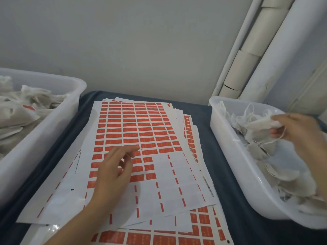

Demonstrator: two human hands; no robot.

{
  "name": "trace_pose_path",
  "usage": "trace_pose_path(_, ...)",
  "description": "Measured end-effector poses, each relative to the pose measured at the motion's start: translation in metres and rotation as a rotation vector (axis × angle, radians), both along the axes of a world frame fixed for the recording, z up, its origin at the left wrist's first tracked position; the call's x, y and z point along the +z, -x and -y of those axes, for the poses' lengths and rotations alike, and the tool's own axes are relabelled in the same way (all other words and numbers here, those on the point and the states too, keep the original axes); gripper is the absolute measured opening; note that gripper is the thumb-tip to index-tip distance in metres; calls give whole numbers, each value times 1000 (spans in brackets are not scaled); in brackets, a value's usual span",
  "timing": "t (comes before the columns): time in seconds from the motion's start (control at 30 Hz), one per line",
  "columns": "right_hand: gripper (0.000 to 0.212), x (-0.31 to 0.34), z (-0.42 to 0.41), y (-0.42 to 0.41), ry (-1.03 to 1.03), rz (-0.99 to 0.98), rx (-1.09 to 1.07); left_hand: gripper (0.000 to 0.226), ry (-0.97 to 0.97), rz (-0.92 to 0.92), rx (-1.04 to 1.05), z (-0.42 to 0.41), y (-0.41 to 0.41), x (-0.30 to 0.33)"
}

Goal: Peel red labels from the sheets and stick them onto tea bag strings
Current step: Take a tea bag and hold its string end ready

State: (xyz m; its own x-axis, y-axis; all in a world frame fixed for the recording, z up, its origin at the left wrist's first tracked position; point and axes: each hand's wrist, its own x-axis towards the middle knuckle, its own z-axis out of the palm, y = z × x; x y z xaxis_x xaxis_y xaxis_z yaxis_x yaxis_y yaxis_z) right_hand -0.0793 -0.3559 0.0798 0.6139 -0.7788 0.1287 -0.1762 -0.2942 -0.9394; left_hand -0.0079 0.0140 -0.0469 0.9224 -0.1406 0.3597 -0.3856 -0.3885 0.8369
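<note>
Nearest the viewer, under the left forearm, a lower label sheet (203, 227) shows rows of red labels along its bottom edge; on top of it lies a fanned stack of sheets on the dark blue table (223, 174). The left hand (115, 170) hovers low over the top sheet (138, 138), fingers loosely spread and relaxed, holding nothing; the index finger reaches forward towards the rows of red labels (138, 121) just ahead of its tip. To the right of and below this hand the top sheet is bare white backing with only thin red strips left; ahead of it the grid of labels is full.

Well off to the right of the left hand stands a white tub (230, 149) of unlabelled tea bags; over it the right hand (297, 131) pinches one tea bag (261, 123) between thumb and curled fingers, its pale string (281, 137) hanging beneath the fingers; more bags and tangled strings lie below and beyond this hand inside the tub.

Far to the left of the left hand sits a second white tub (53, 121) heaped with tea bags, a red label visible among them; beyond everything rises a plain grey wall (141, 41), with white pipes (265, 50) leaning behind the right hand.
</note>
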Motion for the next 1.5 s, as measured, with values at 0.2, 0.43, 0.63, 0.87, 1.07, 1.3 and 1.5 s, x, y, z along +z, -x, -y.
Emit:
trace_pose_path(0.2,13,39,-118,13,101,7,419,40,66,-22,-252,-1,11,12)
trace_pose_path(0.43,6,-50,-219,-21,10,-365,757,59,-60,-83,-476,-1,18,11)
trace_pose_path(0.63,21,-78,-232,-31,-110,-171,599,32,-30,-131,-414,-1,5,5)
trace_pose_path(0.87,34,-83,-215,-22,-150,-11,630,44,24,-163,-346,1,-2,0)
trace_pose_path(1.07,17,-85,-218,-16,70,55,649,48,86,-208,-372,-2,2,5)
trace_pose_path(1.3,16,-79,-215,-14,-132,156,698,29,54,-298,-615,-2,9,12)
trace_pose_path(1.5,13,-77,-218,-12,-83,179,735,23,222,-312,-637,-3,13,18)
